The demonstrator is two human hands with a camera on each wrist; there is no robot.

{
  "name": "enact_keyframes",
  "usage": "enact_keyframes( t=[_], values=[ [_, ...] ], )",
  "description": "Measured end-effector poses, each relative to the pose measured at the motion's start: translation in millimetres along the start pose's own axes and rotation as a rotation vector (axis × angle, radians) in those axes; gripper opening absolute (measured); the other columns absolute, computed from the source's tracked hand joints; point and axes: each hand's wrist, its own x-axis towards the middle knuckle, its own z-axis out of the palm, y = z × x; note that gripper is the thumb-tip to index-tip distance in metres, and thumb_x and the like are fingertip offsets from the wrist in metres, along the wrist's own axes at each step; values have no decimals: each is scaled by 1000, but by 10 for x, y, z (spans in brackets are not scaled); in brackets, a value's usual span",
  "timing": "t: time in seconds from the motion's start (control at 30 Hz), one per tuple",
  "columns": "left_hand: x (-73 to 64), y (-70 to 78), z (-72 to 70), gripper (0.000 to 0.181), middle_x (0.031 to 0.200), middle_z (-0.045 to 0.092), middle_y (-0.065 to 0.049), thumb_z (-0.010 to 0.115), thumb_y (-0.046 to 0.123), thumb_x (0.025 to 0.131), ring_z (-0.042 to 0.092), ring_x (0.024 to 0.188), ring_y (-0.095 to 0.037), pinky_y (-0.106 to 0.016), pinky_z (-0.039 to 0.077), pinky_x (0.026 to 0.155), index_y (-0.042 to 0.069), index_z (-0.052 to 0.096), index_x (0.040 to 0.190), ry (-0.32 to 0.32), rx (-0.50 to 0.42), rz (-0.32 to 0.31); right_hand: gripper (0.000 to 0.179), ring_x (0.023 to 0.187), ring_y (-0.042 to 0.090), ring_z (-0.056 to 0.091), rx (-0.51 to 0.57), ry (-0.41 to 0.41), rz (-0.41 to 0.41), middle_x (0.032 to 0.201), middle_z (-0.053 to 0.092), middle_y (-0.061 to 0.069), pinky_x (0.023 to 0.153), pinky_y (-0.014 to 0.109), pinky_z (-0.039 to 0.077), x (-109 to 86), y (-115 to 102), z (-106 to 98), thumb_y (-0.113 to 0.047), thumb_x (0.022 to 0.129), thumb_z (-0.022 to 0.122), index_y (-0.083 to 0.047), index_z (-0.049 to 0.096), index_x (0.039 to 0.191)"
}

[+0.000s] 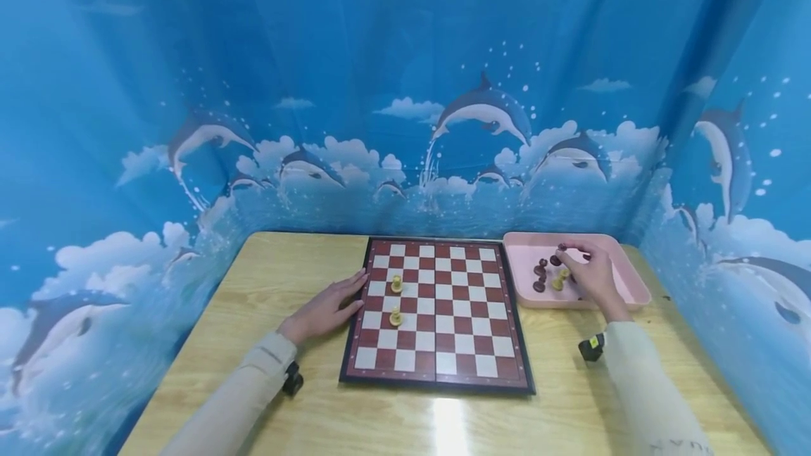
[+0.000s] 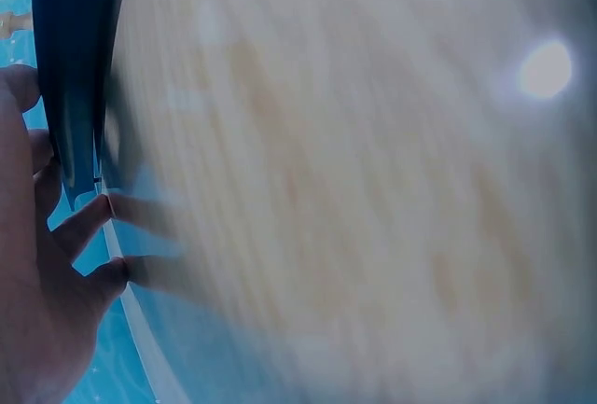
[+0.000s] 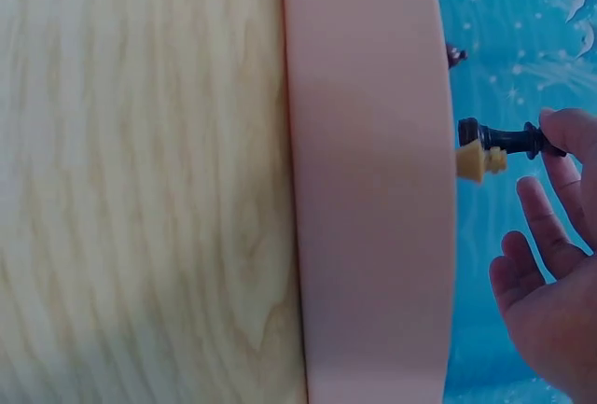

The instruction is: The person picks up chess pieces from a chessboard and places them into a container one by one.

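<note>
My right hand [image 1: 591, 273] is over the pink tray [image 1: 522, 259] and pinches a dark chess piece [image 3: 508, 141] by its top between thumb and finger. The piece's wide base points down into the tray, beside a light chess piece [image 3: 474, 161]. More dark pieces [image 1: 539, 286] lie there, partly hidden by the hand. Against the left edge of the red-and-white chessboard [image 1: 475, 315] rests my left hand [image 1: 324, 309], its fingers loosely extended and holding nothing. Two light chess pieces stand upright on the board's left side, a farther one [image 1: 396, 284] and a nearer one [image 1: 395, 317].
The board lies flat on a wooden table [image 1: 304, 414], with the tray to its right near the back. A blue dolphin-print curtain [image 1: 380, 90] surrounds the table behind and at the sides. Light glares off the table's front.
</note>
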Motion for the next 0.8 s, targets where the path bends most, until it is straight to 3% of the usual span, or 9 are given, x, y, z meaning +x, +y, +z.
enact_keyframes(
  t=[0.2, 0.27, 0.4, 0.5, 0.67, 0.8],
  values=[
    [3, -10, 7, 65, 171, 16, -1, 43, 48, 108, 25, 154, -31, -53, 26, 124, 19, 23, 162, -7, 0, -3, 33, 126, 39, 53, -20, -19, 65, 124, 65, 29, 113, 62, 36, 61, 110, -13, -19, 98, 68, 6, 68, 120],
    [9, -7, 3, 65, 171, 16, 0, 43, 48, 108, 25, 154, -31, -53, 27, 124, 19, 23, 162, -6, -3, -3, 34, 128, 39, 52, -29, -26, 85, 126, 65, 27, 111, 58, 40, 76, 137, -22, -21, 98, 67, 5, 68, 121],
    [0, -9, -3, 65, 170, 16, -1, 43, 48, 108, 25, 154, -32, -53, 26, 124, 18, 23, 162, -7, -1, 5, 35, 124, 38, 55, -57, -48, 110, 129, 65, 25, 90, 26, 54, 83, 168, -28, -22, 100, 65, 5, 67, 122],
    [-13, -16, -7, 65, 170, 15, -1, 42, 47, 108, 25, 154, -32, -53, 26, 124, 18, 23, 162, -17, 6, 4, 35, 105, 32, 64, -69, -65, 122, 128, 65, 25, 68, 10, 50, 86, 181, -26, -22, 99, 66, 5, 68, 121],
    [4, -27, -9, 64, 170, 15, -1, 42, 47, 108, 25, 154, -31, -52, 25, 125, 18, 22, 162, -13, 11, 11, 35, 59, 15, 63, -23, -83, 161, 128, 62, 26, 51, 22, 54, 115, 182, -30, -21, 100, 65, 5, 66, 124],
    [25, -35, -5, 64, 170, 16, -4, 43, 45, 108, 26, 154, -32, -52, 27, 124, 17, 23, 162, -3, 14, 24, 37, 55, 10, 60, -10, -85, 180, 128, 60, 26, 50, 26, 55, 137, 190, -18, -21, 100, 63, 5, 64, 126]
  ],
)
